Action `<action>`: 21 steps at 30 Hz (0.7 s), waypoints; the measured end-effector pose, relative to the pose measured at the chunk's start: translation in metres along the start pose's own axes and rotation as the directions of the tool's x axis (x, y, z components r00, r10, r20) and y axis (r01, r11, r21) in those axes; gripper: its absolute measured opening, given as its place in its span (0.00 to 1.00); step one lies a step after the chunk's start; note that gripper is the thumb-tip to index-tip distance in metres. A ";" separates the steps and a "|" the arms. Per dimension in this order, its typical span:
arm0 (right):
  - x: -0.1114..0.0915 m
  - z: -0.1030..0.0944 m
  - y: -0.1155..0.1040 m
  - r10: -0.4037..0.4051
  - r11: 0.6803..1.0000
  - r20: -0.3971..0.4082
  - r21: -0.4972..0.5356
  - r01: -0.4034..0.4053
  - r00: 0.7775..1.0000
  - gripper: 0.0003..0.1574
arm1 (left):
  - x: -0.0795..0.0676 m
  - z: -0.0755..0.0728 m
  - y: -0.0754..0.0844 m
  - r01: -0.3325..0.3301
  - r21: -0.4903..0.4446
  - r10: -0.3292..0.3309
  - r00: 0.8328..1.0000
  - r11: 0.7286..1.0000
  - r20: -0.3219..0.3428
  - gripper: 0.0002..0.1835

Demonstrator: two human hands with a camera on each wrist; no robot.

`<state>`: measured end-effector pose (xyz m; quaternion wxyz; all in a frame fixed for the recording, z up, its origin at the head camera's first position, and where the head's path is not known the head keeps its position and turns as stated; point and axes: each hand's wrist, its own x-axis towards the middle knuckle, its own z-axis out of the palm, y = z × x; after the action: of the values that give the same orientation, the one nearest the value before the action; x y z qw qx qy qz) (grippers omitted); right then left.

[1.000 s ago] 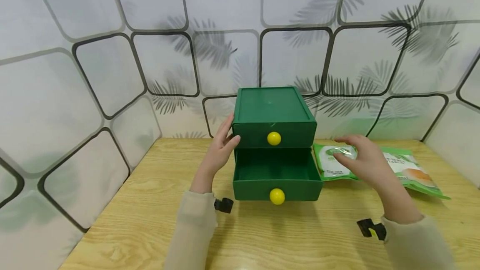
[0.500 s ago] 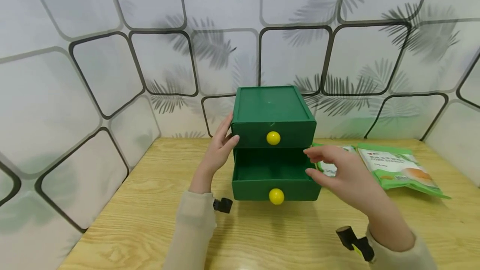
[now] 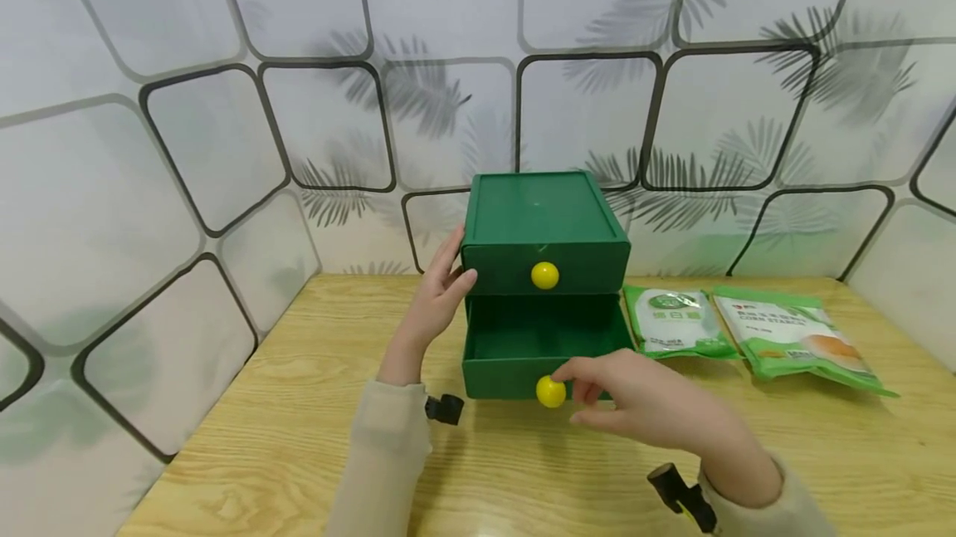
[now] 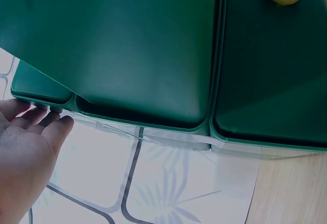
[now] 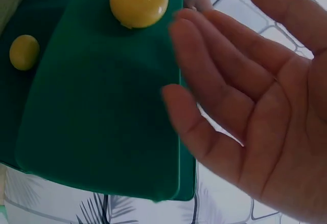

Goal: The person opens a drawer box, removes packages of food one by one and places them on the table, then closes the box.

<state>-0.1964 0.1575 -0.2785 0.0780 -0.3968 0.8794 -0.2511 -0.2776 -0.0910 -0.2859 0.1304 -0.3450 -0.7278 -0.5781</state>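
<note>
A green two-drawer cabinet (image 3: 541, 209) stands at the centre of the head view. Its upper drawer, with a yellow knob (image 3: 545, 275), is pushed in; the lower drawer (image 3: 500, 378) is pulled out, with a bare green floor showing. My left hand (image 3: 431, 309) rests along the cabinet's left side, fingers straight and thumb near the front corner. My right hand (image 3: 653, 404) is in front of the lower drawer, index fingertip right at its round yellow knob (image 3: 551, 392). In the right wrist view, the fingers (image 5: 219, 75) are loosely bent beside a yellow knob (image 5: 139, 1), not wrapped round it.
Right of the cabinet, two green-and-white packets lie on the wooden table (image 3: 299, 437): a smaller bag (image 3: 675, 321) and a larger one labelled corn starch (image 3: 795, 334). A patterned wall covering (image 3: 448, 122) stands close behind.
My right hand has moved left and down from above the packets, past the drawer's right side, to the lower knob. My left hand and the cabinet have stayed in place.
</note>
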 end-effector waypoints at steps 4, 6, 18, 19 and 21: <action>0.004 0.006 0.000 0.072 0.997 0.119 -0.002 -0.072 0.990 0.28 | 0.000 -0.001 -0.001 0.009 0.003 -0.009 1.000 1.000 0.001 0.30; 0.005 0.007 0.001 0.101 0.995 0.125 -0.020 -0.099 0.987 0.33 | 0.000 -0.001 -0.001 0.010 0.003 -0.010 1.000 1.000 0.003 0.30; 0.010 0.011 0.009 0.125 0.992 0.033 -0.014 -0.125 0.992 0.38 | 0.000 0.000 0.000 0.005 -0.002 -0.005 1.000 1.000 0.010 0.31; 0.011 0.011 0.010 0.125 0.992 0.024 -0.018 -0.125 0.992 0.39 | 0.000 0.000 0.000 0.006 -0.004 -0.006 1.000 1.000 0.009 0.31; 0.013 0.013 0.014 0.133 0.991 0.008 -0.022 -0.133 0.991 0.40 | 0.000 0.000 0.000 0.008 -0.005 -0.008 1.000 1.000 0.008 0.31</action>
<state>-0.2102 0.1510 -0.2962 0.0946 -0.3395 0.9062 -0.2339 -0.2776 -0.0905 -0.2857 0.1242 -0.3445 -0.7282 -0.5793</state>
